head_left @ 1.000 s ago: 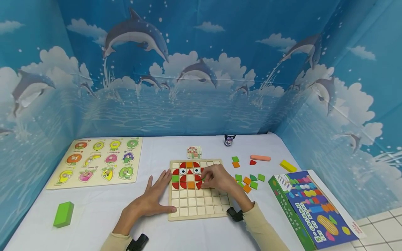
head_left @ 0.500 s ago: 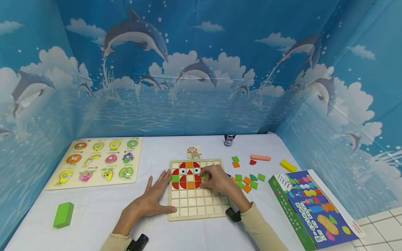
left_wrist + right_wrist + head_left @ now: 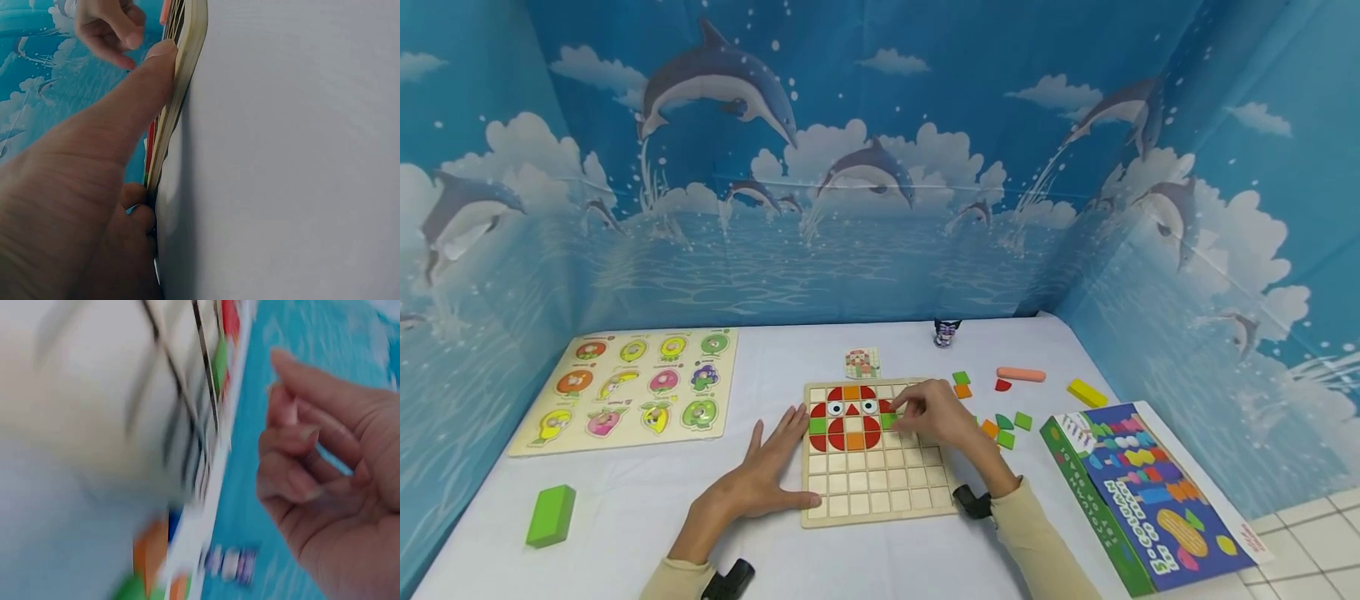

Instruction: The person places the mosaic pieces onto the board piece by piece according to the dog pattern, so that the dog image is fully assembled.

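From my remote feed I see that the right hand (image 3: 936,412) has moved up and to the right across the grid board (image 3: 877,481), away from the lower right of the red figure, where its fingers were working a red curved piece (image 3: 871,441). That piece was askew a second ago; now it lies in line with its neighbours, so I judge that cell finished. The green square (image 3: 887,421), part-covered before, shows more fully at the figure's right side. The right grip looks released: the fingers bend loosely beside the green square, and I see nothing between them. The left hand (image 3: 762,479) holds nothing either, its fingers spread along the board's left edge. My head view gives me the layout, with the picture card (image 3: 862,362) just beyond the board and loose tiles (image 3: 1005,440) to its right. The left wrist view adds the thumb (image 3: 164,53) lying on the board's rim. The right wrist view (badly smeared, I admit) shows a blue piece (image 3: 174,524) by the board that I can't find from above, probably because the right hand hides it.
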